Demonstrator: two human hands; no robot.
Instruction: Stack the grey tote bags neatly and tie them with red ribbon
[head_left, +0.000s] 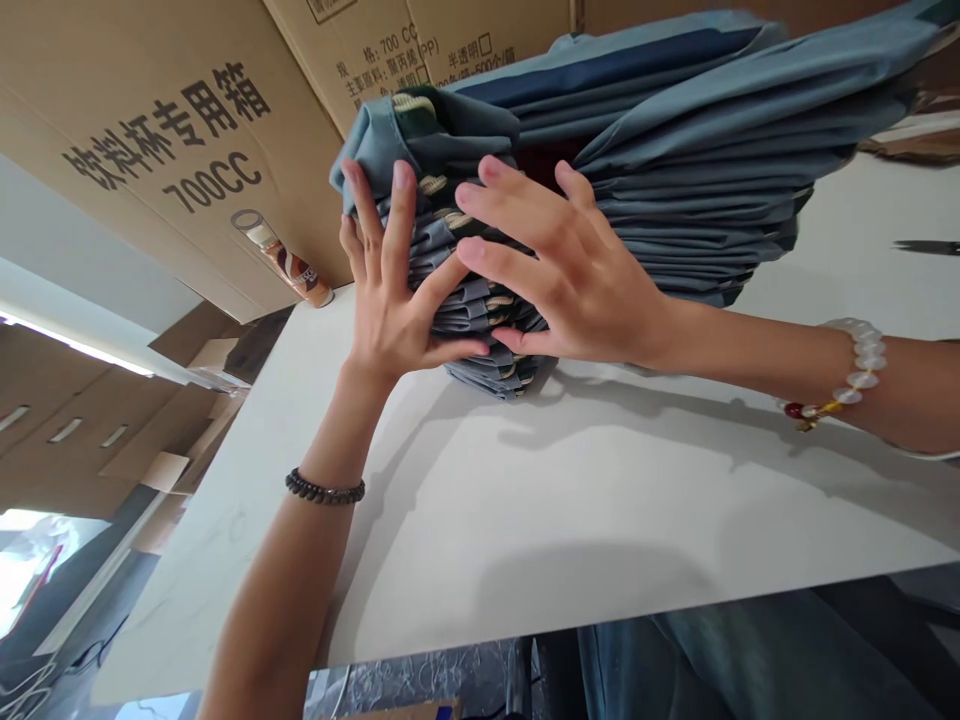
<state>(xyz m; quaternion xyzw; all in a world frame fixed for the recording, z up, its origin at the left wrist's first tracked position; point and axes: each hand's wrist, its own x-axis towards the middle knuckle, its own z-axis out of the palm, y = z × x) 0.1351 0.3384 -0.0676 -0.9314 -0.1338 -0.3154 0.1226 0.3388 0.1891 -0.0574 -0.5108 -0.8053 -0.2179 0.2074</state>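
We stand at a white table (pixel 600 520) with cardboard boxes (pixel 150 130) stacked behind. On its far side sits a stack of folded blue-grey cloths (pixel 675 150). Our left hand (pixel 390 300) and right hand (pixel 585 290) press flat against its folded end, fingers splayed, gripping nothing. A patterned cup (pixel 289 262) lies left of it, by the boxes.

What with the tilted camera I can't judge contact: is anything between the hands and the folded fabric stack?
Nothing visible is. The left hand and right hand both press spread fingers straight onto the near end of the folded fabric stack, which rests on the white table.
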